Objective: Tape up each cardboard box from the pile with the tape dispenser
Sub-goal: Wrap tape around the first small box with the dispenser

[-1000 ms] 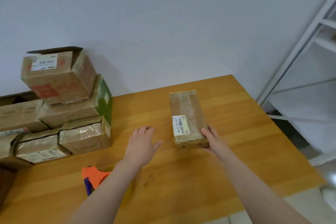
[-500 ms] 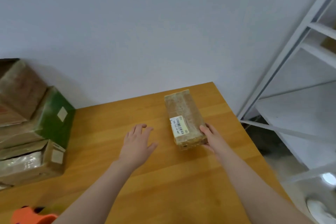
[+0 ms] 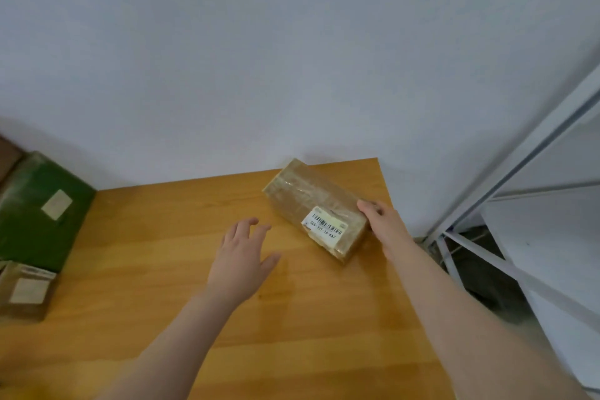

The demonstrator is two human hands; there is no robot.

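A long, tape-wrapped cardboard box (image 3: 305, 196) with a white barcode label lies at an angle near the far right corner of the wooden table (image 3: 156, 269). My right hand (image 3: 384, 221) rests against the box's near right end, fingertips touching its upper edge; the thumb is hidden. My left hand (image 3: 243, 256) hovers over the table left of the box, fingers spread and relaxed, holding nothing. The tape dispenser is out of view.
Part of the box pile shows at the left edge: a green box (image 3: 39, 204) and a small brown box (image 3: 26, 289) below it. A white metal shelf frame (image 3: 519, 172) stands right of the table. The wall runs just behind the table.
The box has slid toward the far right corner and turned clockwise under my right hand. The view swung right, so most of the pile and the orange dispenser dropped out of sight.
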